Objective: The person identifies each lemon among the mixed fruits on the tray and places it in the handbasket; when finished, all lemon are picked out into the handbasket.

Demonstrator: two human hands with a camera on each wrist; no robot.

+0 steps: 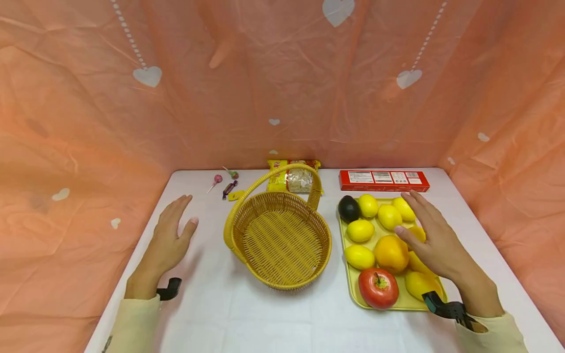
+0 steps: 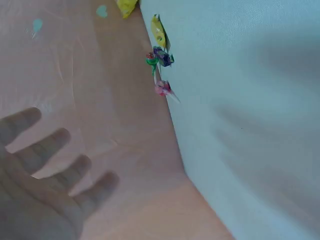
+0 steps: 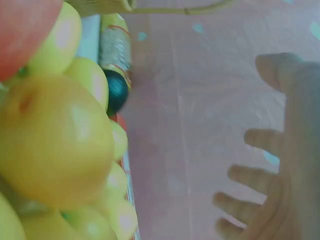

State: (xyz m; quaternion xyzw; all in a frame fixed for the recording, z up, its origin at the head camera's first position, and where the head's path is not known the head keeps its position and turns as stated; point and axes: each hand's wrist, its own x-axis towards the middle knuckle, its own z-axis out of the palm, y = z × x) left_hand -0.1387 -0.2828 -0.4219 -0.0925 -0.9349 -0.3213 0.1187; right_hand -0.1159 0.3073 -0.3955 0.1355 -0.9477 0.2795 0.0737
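Above the left part of the table, my left hand (image 1: 169, 240) is held with straight fingers and touches nothing. My right hand (image 1: 434, 240) hovers over the right side of a yellow tray (image 1: 353, 289), fingers extended, holding nothing. Several lemons (image 1: 360, 231), a dark green avocado-like fruit (image 1: 348, 209), an orange round fruit (image 1: 391, 253) and a red apple (image 1: 378, 288) lie in that tray. Part of the fruit is hidden beneath the right hand. Between the hands stands a woven basket (image 1: 282, 245) with a tall handle; nothing lies inside it.
Behind the basket lies a yellow snack bag (image 1: 278, 182). A red box (image 1: 384, 181) is at the back right. At the back left are a pink lollipop (image 1: 218, 179), a green lollipop (image 1: 234, 174), a purple-wrapped candy (image 1: 229, 189) and a yellow packet (image 1: 236, 195). Orange cloth surrounds the table.
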